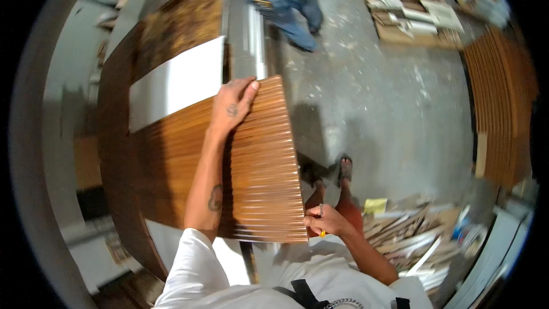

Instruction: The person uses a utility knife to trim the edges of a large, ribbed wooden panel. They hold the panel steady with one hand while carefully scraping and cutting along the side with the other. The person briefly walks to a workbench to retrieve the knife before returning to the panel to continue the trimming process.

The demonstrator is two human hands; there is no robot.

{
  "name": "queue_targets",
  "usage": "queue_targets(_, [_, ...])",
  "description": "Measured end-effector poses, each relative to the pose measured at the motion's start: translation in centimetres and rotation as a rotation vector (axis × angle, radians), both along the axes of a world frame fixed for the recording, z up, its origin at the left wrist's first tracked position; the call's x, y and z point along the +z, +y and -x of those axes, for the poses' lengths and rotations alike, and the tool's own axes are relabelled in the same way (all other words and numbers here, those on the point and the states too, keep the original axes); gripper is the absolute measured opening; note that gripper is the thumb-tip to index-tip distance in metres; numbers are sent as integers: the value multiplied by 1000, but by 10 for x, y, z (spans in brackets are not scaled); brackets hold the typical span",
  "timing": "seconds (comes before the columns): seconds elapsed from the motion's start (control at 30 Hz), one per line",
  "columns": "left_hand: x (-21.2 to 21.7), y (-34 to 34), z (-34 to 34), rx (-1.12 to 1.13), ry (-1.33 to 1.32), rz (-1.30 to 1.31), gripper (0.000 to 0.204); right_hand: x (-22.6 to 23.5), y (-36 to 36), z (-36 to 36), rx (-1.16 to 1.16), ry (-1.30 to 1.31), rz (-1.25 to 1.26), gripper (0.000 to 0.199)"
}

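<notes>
A glossy brown ribbed wooden panel [264,163] lies across the right side of the workbench, its right edge reaching out over the floor. My left hand [235,100] is closed on the far edge of this panel, near its far corner. At the near right corner, my right hand [327,220] has its fingers closed against the panel's edge. That hand also holds a thin tool [323,233] with a yellow end; its kind is mostly hidden by the fingers. Beneath the panel is a smooth brown wooden sheet [171,157], with a white sheet [180,83] farther off.
Another person [286,6] in jeans stands past the bench's far end. Stacked ribbed brown panels [497,103] stand at the right. Wood offcuts [414,234] are heaped at the near right, and a pallet-like board with scraps [414,14] lies on the grey floor [394,120].
</notes>
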State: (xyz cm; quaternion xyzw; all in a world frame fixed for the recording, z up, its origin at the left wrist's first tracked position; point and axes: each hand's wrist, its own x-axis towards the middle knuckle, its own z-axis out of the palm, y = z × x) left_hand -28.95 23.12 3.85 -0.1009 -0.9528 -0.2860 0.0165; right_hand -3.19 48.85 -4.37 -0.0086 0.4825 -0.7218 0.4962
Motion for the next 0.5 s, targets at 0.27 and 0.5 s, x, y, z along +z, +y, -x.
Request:
queue_targets(0.27, [-24,-1,32,86,-249,260,81,-57,-67,-23,-399,-210,248,49])
queue_targets(0.5, [-42,11,42,82,-271,256,78,-58,-95,109,-746,130,-10,43])
